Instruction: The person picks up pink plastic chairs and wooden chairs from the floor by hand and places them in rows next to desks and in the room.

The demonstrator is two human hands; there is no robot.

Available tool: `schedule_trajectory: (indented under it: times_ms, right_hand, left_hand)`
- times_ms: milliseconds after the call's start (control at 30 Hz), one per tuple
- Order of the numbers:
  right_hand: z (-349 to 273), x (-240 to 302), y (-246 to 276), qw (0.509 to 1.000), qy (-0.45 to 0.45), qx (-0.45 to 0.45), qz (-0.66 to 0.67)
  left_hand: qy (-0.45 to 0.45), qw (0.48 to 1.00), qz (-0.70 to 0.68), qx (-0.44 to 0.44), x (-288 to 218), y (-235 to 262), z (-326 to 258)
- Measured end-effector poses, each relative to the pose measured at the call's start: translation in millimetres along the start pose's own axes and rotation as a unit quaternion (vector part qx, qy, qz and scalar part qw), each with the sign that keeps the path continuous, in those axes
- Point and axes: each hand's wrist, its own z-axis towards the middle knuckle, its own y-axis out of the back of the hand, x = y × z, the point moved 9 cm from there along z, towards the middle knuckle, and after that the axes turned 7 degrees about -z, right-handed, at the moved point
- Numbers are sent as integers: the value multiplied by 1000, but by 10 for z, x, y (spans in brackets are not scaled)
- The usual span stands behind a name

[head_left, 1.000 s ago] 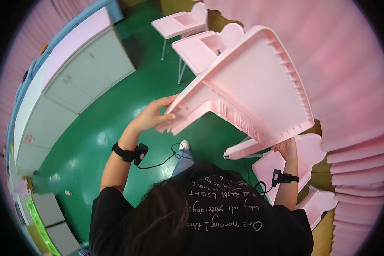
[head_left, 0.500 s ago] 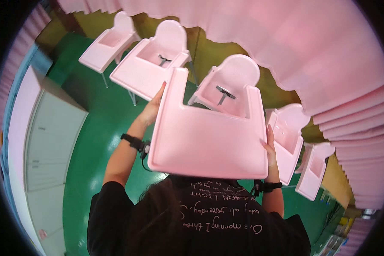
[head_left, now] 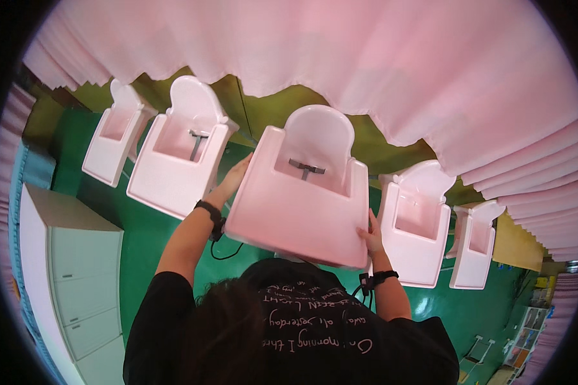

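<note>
Pink tray [head_left: 289,215], one: between your left hand [head_left: 238,173] and right hand [head_left: 372,237], both gripping side edges, notch facing chair [head_left: 319,131] beyond

The pink U-shaped plastic tray [head_left: 295,218], tilted with its ribbed underside showing a second ago, now lies smooth face up at the middle pink plastic high chair with a rounded back [head_left: 320,128]. Half a second ago, the tray sits askew before that chair, leaving its left armrest bare; now its arms flank the seat and cover that armrest. The left hand [head_left: 234,176], earlier gripping with its thumb on the underside, now rests along the tray's outer edge, left of the chair's seat.
</note>
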Motion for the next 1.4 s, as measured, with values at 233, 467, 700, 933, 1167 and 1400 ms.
schedule_trajectory:
  times_ms: [233,467,700,933,1167,1400]
  right_hand:
    - [358,-230,142,999,1,-23,22]
    - [619,-779,-63,991,-30,-89,-93]
    - [850,-691,63,918,43,-208,-334]
    - [842,-707,134,868,-46,-277,-409]
    - [749,-755,45,850,-53,-259,-455]
    - [674,-900,109,859,-71,-245,-443]
  left_hand:
    - [96,968,233,-5,482,97,91]
    - [43,938,328,-108,931,806,303]
    - [9,935,319,-154,891,671,364]
    - [56,903,390,-170,770,507,247]
    - [56,915,364,-162,954,724,91]
    - [97,918,358,-138,955,596,44]
